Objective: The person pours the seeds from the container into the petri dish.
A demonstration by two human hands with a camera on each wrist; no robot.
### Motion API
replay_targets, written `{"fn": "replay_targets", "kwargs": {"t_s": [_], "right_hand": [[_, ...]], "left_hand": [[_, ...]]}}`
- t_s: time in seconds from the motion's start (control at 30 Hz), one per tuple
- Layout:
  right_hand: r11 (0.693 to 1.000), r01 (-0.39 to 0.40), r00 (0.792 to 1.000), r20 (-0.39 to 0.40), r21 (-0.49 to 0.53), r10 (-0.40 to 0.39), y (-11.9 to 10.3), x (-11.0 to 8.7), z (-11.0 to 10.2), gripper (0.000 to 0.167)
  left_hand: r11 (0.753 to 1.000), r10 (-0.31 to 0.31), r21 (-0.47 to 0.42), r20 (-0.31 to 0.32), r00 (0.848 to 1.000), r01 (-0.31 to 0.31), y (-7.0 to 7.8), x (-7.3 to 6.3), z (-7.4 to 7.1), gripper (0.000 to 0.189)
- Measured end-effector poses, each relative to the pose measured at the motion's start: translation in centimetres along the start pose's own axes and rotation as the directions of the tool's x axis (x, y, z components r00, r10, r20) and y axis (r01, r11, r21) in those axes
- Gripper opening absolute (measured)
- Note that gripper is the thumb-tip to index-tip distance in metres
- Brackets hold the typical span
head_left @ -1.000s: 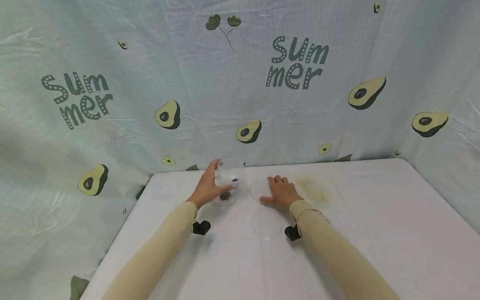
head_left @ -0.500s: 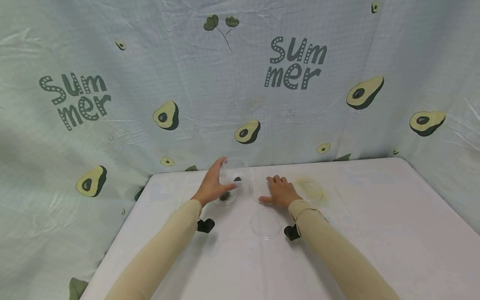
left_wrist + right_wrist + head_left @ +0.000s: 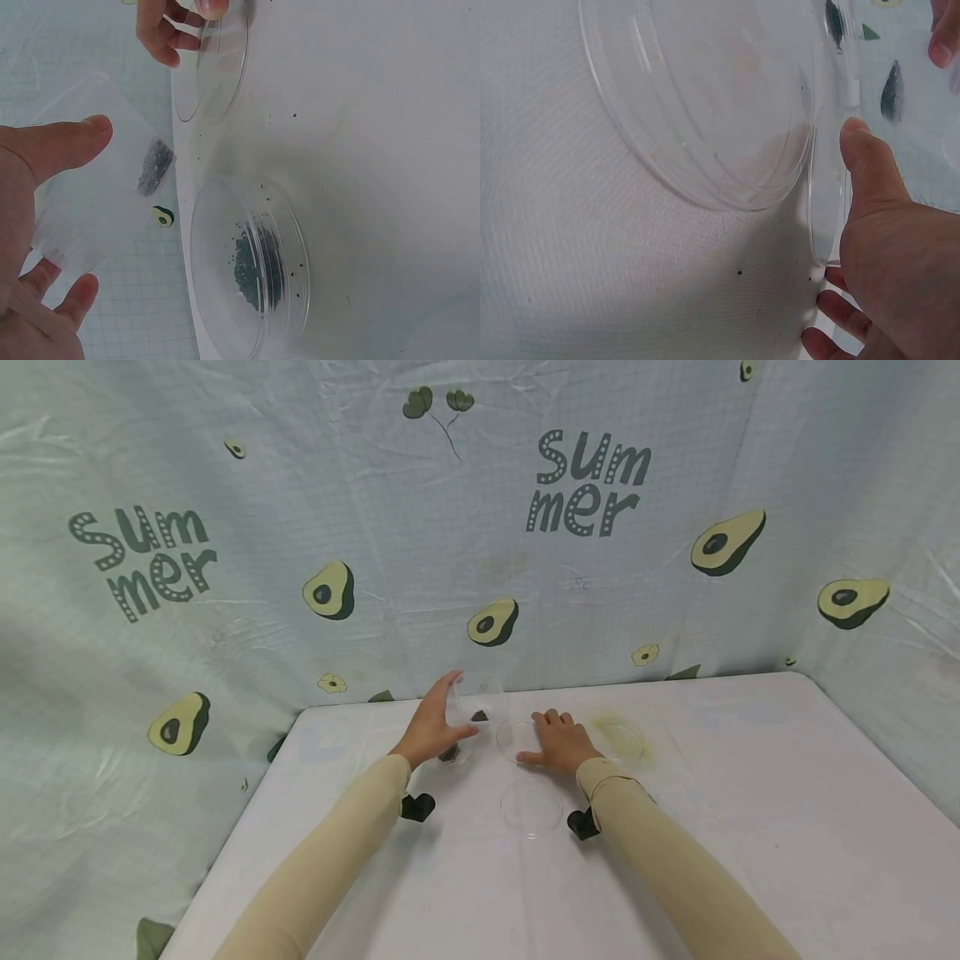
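My left hand [image 3: 431, 727] holds a clear plastic bag [image 3: 94, 184] between thumb and fingers, tilted above the table. Dark granules [image 3: 155, 166] are gathered in the bag's low corner. Beneath it stands a clear petri dish [image 3: 197, 255] with a heap of dark granules [image 3: 257, 274] inside. To the right, my right hand [image 3: 558, 743] grips the side of another clear petri dish [image 3: 827, 217], its thumb at the near edge and its fingers at the far side. That dish stays low at the table.
A third clear dish [image 3: 503, 814] lies in front, between the forearms. Right of the right hand is another round dish [image 3: 643, 745] over a yellowish patch. Dark specks dot the white table [image 3: 465, 893]. A patterned cloth [image 3: 420, 527] hangs behind.
My left hand has shifted slightly right and up with the bag, and the dark granules in the bag moved along. The right hand and its dish look unmoved.
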State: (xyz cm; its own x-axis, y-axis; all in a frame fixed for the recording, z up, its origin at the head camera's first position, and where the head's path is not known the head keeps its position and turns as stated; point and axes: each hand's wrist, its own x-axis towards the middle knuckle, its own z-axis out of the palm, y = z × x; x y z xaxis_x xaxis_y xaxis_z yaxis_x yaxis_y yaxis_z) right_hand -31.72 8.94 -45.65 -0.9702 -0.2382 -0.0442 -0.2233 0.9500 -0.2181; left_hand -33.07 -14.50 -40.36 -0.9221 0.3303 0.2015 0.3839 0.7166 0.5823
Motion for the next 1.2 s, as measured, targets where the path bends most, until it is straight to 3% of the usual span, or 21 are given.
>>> {"fn": "replay_targets", "kwargs": {"t_s": [0.53, 0.8, 1.2], "right_hand": [[1.000, -0.002, 1.000, 0.005, -0.006, 0.002, -0.1, 0.1, 0.0, 0.087], [1.000, -0.016, 1.000, -0.002, -0.001, 0.016, 0.3, -0.5, 0.6, 0.085], [1.000, 0.010, 1.000, -0.007, 0.013, -0.009, 0.4, 0.0, 0.1, 0.086]], "left_hand": [[0.999, 0.028, 0.040, 0.018, 0.999, -0.029, 0.4, 0.9, 0.7, 0.093], [0.999, 0.010, 0.037, 0.056, 0.998, -0.012, 0.7, 1.0, 1.9, 0.094], [0.993, 0.063, 0.093, 0.049, 0.997, -0.068, 0.9, 1.4, 1.6, 0.092]]}}
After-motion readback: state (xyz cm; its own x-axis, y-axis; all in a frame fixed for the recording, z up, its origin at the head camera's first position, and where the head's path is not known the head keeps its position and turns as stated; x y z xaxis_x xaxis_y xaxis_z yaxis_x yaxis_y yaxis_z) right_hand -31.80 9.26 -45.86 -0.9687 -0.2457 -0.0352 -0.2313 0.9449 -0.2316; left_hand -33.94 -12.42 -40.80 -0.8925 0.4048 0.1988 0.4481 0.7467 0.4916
